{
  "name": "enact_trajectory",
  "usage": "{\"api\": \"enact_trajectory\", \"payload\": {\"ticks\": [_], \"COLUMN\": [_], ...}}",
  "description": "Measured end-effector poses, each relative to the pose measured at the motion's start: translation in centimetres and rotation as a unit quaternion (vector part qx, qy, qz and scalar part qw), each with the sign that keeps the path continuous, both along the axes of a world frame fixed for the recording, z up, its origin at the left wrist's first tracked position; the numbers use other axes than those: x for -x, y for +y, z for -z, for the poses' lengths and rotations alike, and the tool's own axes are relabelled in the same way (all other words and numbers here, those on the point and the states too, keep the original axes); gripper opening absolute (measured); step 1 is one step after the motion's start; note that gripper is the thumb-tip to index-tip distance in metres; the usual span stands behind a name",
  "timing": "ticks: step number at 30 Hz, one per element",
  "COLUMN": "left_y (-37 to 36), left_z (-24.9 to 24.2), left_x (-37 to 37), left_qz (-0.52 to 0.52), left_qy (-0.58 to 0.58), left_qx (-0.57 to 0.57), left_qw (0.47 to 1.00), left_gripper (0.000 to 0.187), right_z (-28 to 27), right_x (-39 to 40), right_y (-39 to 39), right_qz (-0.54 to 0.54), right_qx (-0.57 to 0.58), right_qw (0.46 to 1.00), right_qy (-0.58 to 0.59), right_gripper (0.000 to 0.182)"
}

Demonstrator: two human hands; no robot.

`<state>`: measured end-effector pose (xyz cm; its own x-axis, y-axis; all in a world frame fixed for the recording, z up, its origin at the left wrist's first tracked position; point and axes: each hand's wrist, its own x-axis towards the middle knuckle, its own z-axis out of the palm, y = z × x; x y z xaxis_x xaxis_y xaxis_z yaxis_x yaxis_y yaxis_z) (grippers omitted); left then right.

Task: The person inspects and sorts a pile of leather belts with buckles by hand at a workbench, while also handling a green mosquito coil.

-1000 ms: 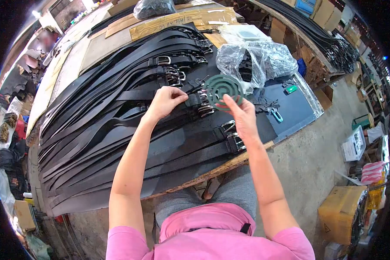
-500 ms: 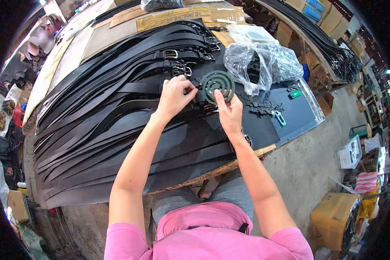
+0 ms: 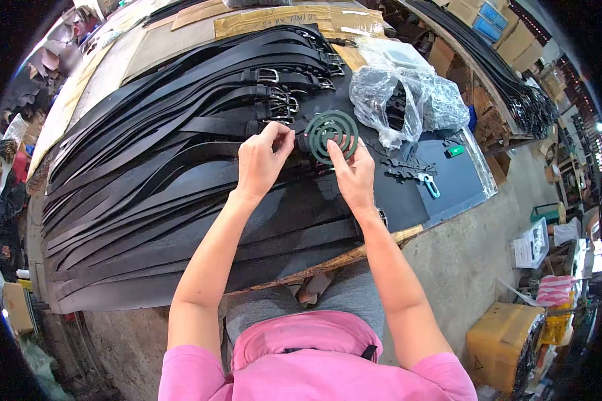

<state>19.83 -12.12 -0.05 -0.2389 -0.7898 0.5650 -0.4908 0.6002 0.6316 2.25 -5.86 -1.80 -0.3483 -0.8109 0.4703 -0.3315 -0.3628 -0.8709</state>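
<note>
A dark green spiral mosquito coil (image 3: 314,134) is held up over the belts, gripped at its lower right by the thumb and fingers of my right hand (image 3: 356,179). My left hand (image 3: 261,160) is just left of the coil, apart from it. Its thumb and fingertips are pinched together; whatever is between them is too small or hidden to make out. Beneath both hands, many black belts (image 3: 147,154) with metal buckles (image 3: 284,105) lie side by side across the table.
A clear plastic bag (image 3: 408,100) with dark pieces lies at the table's right. Near it are small black parts (image 3: 405,167), a teal-handled tool (image 3: 431,186) and a green lighter (image 3: 454,152). More black straps hang off another table (image 3: 495,80). A taped carton (image 3: 505,337) stands on the floor.
My left hand has drawn slightly left and down, away from the coil, still pinched. The right hand keeps hold of the coil in nearly the same place. The view has shifted slightly.
</note>
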Motion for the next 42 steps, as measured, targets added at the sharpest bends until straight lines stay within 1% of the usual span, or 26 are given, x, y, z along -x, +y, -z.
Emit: {"api": "enact_trajectory", "payload": {"ticks": [4, 10, 13, 16, 19, 22, 25, 26, 28, 29, 30, 32, 33, 36, 37, 40, 42], "left_y": [0.0, 0.1, 0.1, 0.1, 0.3, 0.6, 0.6, 0.8, 1.5, 2.0, 2.3, 2.9, 3.1, 3.3, 3.4, 3.3, 3.4], "left_z": [0.1, 0.0, 0.0, 0.0, -0.5, -1.2, -1.3, -1.4, -1.8, -2.1, -2.0, -1.8, -1.3, 0.3, 0.3, 0.3, -0.3], "left_x": [0.1, 0.0, 0.0, 0.2, 0.1, -0.1, 0.2, 0.5, 1.2, 1.7, 2.2, 3.1, 3.5, 4.2, 4.4, 4.2, 4.0], "left_qz": [0.007, 0.015, 0.016, 0.010, 0.024, 0.046, 0.076, 0.064, 0.040, 0.036, 0.022, -0.007, -0.022, -0.058, -0.059, -0.052, -0.041], "left_qy": [0.005, -0.001, -0.003, 0.022, 0.055, -0.007, -0.043, -0.062, -0.100, -0.110, -0.124, -0.154, -0.148, -0.149, -0.151, -0.127, -0.111], "left_qx": [-0.010, 0.000, -0.005, -0.023, -0.055, -0.049, -0.018, 0.006, 0.054, -0.005, 0.002, 0.016, 0.006, 0.067, 0.046, 0.026, 0.002], "left_qw": [1.000, 1.000, 1.000, 0.999, 0.997, 0.998, 0.996, 0.996, 0.993, 0.993, 0.992, 0.988, 0.989, 0.985, 0.986, 0.990, 0.993], "left_gripper": [0.010, 0.010, 0.009, 0.009, 0.009, 0.014, 0.024, 0.026, 0.030, 0.034, 0.034, 0.035, 0.033, 0.027, 0.020, 0.015, 0.013], "right_z": [-0.6, -1.1, -1.1, -0.9, -0.8, 0.8, 1.2, 1.0, 0.7, 0.4, 0.3, 1.0, 1.3, 0.9, 0.9, 0.5, 0.2], "right_x": [-0.5, -0.5, -0.5, -0.4, -0.1, 0.9, 1.7, 1.8, 1.9, 1.7, 1.6, 2.0, 2.1, 1.9, 1.7, 1.7, 1.5], "right_y": [0.2, 0.2, 0.2, 0.1, 0.3, -0.5, 0.0, 0.4, 1.0, 1.3, 1.6, 2.0, 2.2, 3.2, 3.4, 3.6, 3.7], "right_qz": [0.004, 0.021, 0.022, 0.023, 0.030, 0.024, -0.003, -0.008, -0.002, 0.002, 0.006, 0.020, 0.027, 0.049, 0.052, 0.052, 0.049], "right_qx": [-0.015, 0.000, 0.002, 0.002, -0.003, 0.011, 0.007, 0.009, 0.008, 0.012, 0.015, 0.003, -0.003, -0.022, -0.015, -0.004, 0.028], "right_qw": [0.999, 0.999, 0.998, 0.997, 0.999, 0.994, 0.983, 0.978, 0.979, 0.978, 0.977, 0.987, 0.991, 0.997, 0.997, 0.999, 0.998], "right_qy": [-0.029, 0.048, 0.057, 0.073, 0.023, -0.108, -0.184, -0.209, -0.206, -0.209, -0.213, -0.157, -0.129, -0.058, -0.056, -0.013, 0.021], "right_gripper": [0.014, 0.014, 0.013, 0.014, 0.016, 0.018, 0.016, 0.015, 0.016, 0.016, 0.016, 0.015, 0.014, 0.013, 0.011, 0.010, 0.009]}}
